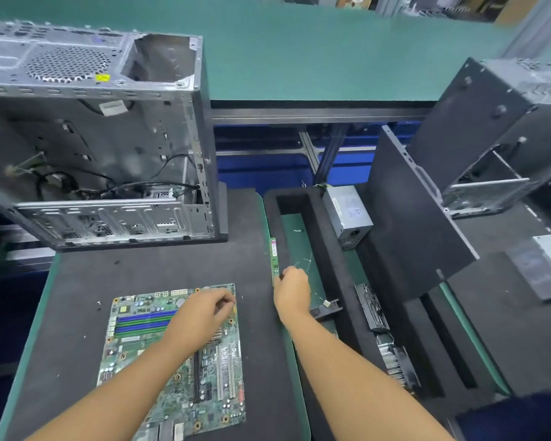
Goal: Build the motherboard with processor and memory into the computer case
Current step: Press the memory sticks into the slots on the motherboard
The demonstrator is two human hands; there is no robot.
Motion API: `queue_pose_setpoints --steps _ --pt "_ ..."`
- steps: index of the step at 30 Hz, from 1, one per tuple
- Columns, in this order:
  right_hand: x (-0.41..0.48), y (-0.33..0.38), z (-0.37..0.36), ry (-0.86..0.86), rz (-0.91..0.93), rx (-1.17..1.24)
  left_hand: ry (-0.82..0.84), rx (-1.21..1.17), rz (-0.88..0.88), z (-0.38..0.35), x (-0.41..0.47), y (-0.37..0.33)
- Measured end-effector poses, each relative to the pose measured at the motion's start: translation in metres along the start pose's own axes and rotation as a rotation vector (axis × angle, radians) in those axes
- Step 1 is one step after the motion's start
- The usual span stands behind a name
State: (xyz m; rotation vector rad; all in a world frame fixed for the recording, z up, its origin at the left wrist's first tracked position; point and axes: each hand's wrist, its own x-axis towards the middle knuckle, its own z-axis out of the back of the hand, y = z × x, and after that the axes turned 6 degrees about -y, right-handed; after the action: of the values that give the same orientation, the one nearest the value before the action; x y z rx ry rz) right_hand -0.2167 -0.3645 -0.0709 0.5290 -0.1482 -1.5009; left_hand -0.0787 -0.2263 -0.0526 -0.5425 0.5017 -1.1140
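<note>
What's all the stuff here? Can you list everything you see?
motherboard: one, green, flat on the black mat, near left.
memory stick: one, green, at the mat's right edge.
computer case: one, silver-grey, open, far left.
second case: one, black and grey, far right.
power supply: one, grey, beside the foam tray.
foam tray: one, black, right of the mat.
left hand: over the motherboard's far right corner, fingers curled.
right hand: pinches the memory stick's near end.

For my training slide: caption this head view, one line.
Right hand pinches a memory stick beside the motherboard; left hand over the board, open computer case behind.
</note>
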Motion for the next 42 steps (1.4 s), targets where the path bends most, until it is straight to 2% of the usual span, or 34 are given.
queue_pose_setpoints --steps 4,11,18,22,25,29,32,36,42 --pt "-0.007 0.004 -0.008 -0.04 -0.014 -0.041 -0.036 -0.028 0.042 0.006 -0.001 0.002" --pt "0.005 0.013 -0.009 0.035 -0.283 0.219 -0.069 -0.044 0.056 0.013 -0.013 0.014" --pt "0.014 0.009 -0.007 0.012 -0.412 0.463 -0.159 -0.091 0.146 0.042 -0.032 0.037" --pt "0.0 0.011 -0.003 -0.078 -0.335 0.643 -0.364 -0.096 0.291 0.081 -0.042 0.076" --pt "-0.028 0.027 -0.012 -0.023 -0.136 0.733 -0.406 -0.047 0.431 0.1 -0.051 0.11" --pt "-0.065 0.054 -0.031 0.177 0.118 0.636 -0.348 -0.053 0.524 0.102 -0.055 0.136" --pt "-0.081 0.071 -0.049 0.282 0.17 0.499 -0.271 -0.126 0.548 0.1 -0.051 0.145" --pt "-0.088 0.085 -0.059 0.306 0.152 0.367 -0.177 -0.298 0.61 0.101 -0.045 0.158" --pt "-0.094 0.09 -0.06 0.268 0.187 0.193 -0.067 -0.491 0.598 0.11 -0.041 0.171"
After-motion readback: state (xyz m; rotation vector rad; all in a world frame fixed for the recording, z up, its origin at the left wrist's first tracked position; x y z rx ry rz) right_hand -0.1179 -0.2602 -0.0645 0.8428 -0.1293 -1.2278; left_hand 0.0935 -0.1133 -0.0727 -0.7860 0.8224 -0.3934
